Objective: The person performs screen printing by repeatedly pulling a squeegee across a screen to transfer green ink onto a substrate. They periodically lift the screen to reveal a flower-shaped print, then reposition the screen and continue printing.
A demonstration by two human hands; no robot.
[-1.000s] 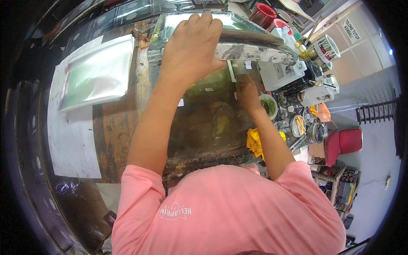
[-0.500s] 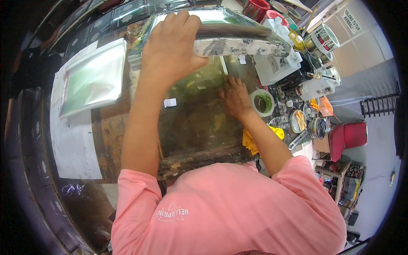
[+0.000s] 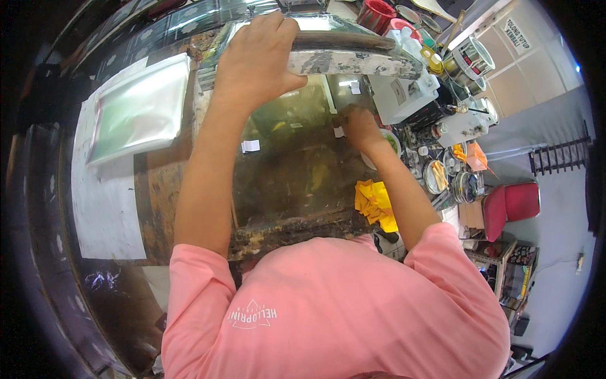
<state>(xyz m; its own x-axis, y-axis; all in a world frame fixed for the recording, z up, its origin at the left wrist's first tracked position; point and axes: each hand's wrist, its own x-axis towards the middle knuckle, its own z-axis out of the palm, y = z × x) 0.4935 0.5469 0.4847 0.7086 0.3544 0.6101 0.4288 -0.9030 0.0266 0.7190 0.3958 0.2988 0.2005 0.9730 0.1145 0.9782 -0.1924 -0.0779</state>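
My left hand (image 3: 259, 57) is wrapped over the near edge of a raised screen-printing frame (image 3: 356, 64), its thumb pointing right. A dark wooden bar (image 3: 347, 42) lies along that edge, beside my fingers. Below the frame is a dark, glossy tabletop (image 3: 284, 183). My right hand (image 3: 363, 127) is low over its right side, fingers curled and tips hidden. A small white tab (image 3: 339, 132) shows at the thumb side of that hand; whether it is gripped I cannot tell. Other white tabs (image 3: 250, 146) lie on the tabletop, with a pale strip (image 3: 330, 95) farther back.
A stack of clear plastic sheets (image 3: 139, 110) lies on white paper at left. A white bowl (image 3: 392, 143) is partly behind my right wrist, and a yellow cloth (image 3: 377, 203) lies at the near edge. Jugs (image 3: 404, 98), cans (image 3: 468, 63) and a red bucket (image 3: 377, 16) crowd the right.
My right hand has moved slightly away and to the right, its spread fingers now curled. A white tab now shows beside it. The left hand stays on the frame.
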